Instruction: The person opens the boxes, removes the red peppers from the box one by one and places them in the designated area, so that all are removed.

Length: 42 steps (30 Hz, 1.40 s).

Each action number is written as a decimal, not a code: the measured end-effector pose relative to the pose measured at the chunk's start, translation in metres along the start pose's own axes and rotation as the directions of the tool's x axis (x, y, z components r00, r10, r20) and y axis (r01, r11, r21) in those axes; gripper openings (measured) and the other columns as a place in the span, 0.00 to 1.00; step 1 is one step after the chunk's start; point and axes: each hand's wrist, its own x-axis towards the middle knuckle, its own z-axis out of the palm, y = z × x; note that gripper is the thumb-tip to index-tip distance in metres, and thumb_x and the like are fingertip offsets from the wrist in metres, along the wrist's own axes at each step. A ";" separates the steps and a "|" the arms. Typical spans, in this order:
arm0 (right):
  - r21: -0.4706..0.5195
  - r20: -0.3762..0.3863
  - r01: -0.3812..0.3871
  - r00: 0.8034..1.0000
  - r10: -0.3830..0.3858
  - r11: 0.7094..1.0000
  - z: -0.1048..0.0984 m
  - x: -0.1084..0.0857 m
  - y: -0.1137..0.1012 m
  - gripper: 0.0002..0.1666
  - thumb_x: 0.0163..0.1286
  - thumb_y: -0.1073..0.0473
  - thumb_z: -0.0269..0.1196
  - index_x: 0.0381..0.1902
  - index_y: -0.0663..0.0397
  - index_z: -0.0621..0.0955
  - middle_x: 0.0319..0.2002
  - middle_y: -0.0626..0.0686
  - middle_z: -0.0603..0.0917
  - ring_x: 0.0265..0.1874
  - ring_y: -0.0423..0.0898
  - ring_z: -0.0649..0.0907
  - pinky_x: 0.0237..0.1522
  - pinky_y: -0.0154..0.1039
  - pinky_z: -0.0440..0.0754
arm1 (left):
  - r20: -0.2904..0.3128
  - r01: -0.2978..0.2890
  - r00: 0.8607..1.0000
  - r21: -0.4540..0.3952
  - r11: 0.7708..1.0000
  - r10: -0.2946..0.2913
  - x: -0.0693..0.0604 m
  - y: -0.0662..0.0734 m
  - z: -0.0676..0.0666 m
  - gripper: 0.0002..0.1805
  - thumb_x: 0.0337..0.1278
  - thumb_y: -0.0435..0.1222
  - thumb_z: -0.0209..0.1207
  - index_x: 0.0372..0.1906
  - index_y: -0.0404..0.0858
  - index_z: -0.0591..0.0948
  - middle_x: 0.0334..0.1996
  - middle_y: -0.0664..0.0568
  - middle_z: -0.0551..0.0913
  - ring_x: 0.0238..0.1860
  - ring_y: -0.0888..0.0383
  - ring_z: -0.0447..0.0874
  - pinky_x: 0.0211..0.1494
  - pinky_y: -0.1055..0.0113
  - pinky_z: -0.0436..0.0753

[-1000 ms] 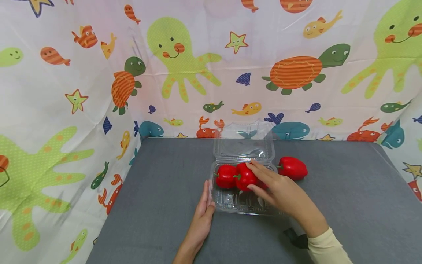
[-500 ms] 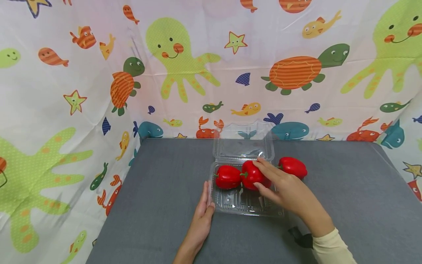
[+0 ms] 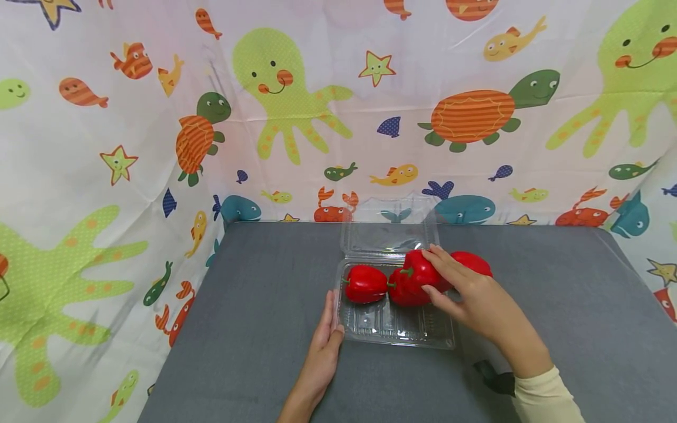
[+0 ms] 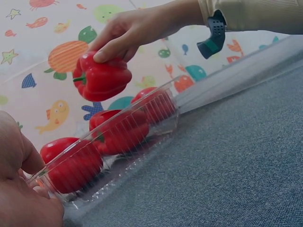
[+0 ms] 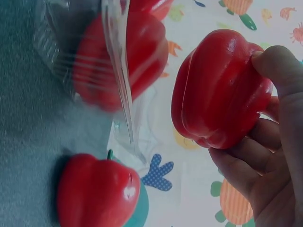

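My right hand (image 3: 483,305) grips a red bell pepper (image 3: 421,271) between thumb and fingers. It holds the pepper raised over the right part of a clear plastic clamshell container (image 3: 402,338), as the left wrist view shows. Two more red bell peppers lie in the container: one at its left (image 3: 365,284), and another (image 3: 403,294) beside it, partly hidden by the held one. My left hand (image 3: 321,355) holds the container's left side, thumb at the front corner. A further red bell pepper (image 5: 97,191) lies on the table outside the container, to its right.
The container's lid (image 3: 391,232) stands open at the back, near the printed curtain (image 3: 328,117) with sea animals. A grey cloth (image 3: 254,305) covers the table. A dark band (image 4: 215,35) is around the right wrist.
My right hand has moved to the right with the pepper in its grip, uncovering more of the pepper below. The left hand stays at the container's side.
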 end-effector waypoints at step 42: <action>-0.090 -0.053 -0.104 0.994 0.099 0.991 -0.033 -0.025 0.044 0.57 0.59 0.55 0.81 0.83 0.42 0.66 0.77 0.59 0.72 0.55 0.69 0.86 0.42 0.61 0.88 | 0.005 -0.019 1.000 -0.004 1.000 0.019 -0.001 0.000 0.000 0.40 0.83 0.25 0.38 0.88 0.49 0.39 0.87 0.55 0.39 0.85 0.61 0.35 0.78 0.81 0.52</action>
